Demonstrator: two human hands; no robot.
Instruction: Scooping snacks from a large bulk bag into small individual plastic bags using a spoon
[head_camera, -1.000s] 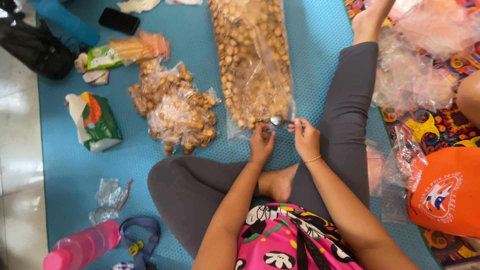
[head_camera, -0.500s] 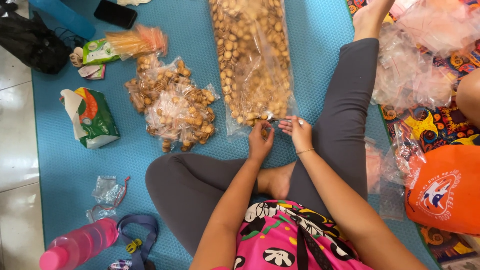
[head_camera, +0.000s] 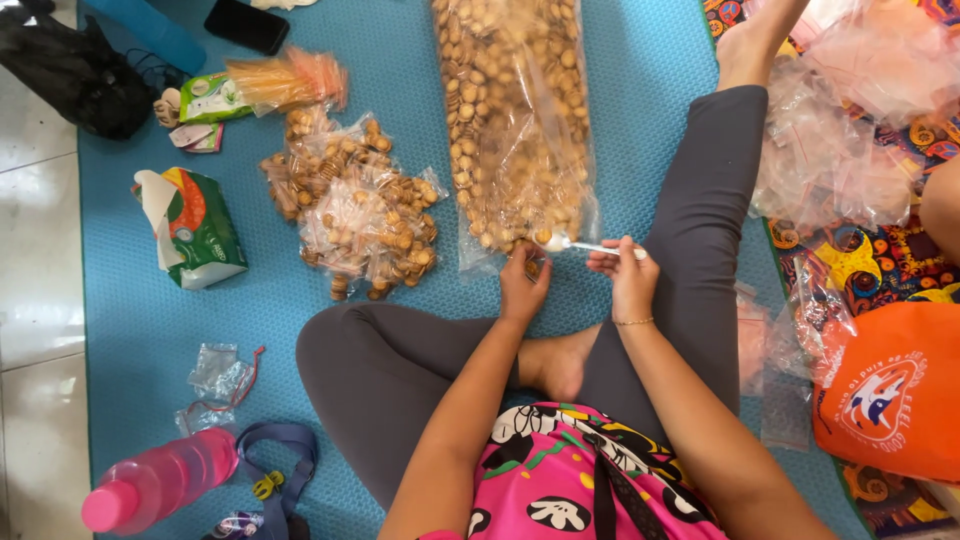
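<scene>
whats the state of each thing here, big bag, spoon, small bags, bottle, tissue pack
big bag of biscuits: open at the near end, lying flat on the mat
spoon: held by right hand, bowl at the bag's mouth
left hand: gripping the bag's open edge
small filled bags: piled
pink bottle: capped, lying down
tissue pack: opened

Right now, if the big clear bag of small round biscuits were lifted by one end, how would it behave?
The big clear bag would probably sag and flop, since its film is thin and wrinkled. It looks heavy for a bag, packed along its length. Its near end by the left hand seems open, so biscuits might spill or break.
</scene>
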